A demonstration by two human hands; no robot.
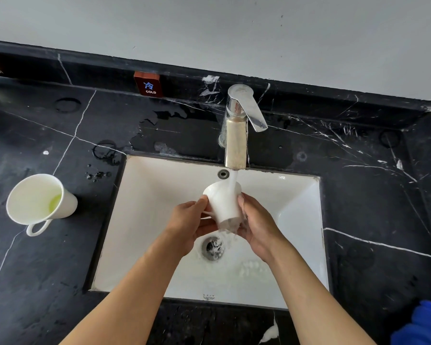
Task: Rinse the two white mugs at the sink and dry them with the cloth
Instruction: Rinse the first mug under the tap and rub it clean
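Two white mugs in view. Mug under the tap (224,205) is held over the sink (296,245), just below the faucet (237,135); the stream strikes its rim side at 12 o'clock and runs off the base toward the drain (213,247).

Left hand (187,225): fingers curled about the mug's 9 o'clock flank, thumb tip near the rim. Right hand (256,227): cupped on the 3 o'clock flank and base, closed on the mug. Handle not visible; cannot tell where it sits.

Second mug (39,199) stands tilted on the black counter (85,282) at 9 o'clock from the sink, well apart, with yellow-green residue inside. Blue cloth (423,324) lies at 4 o'clock, at the frame edge.

Judgement: first rinse under way; second mug and all drying remain.

Technique notes: turn the mug between both palms so the stream sweeps the whole inner wall; tip the mouth down to drain. Wet glaze is slippery, so keep both hands wrapped and stay low over the basin.
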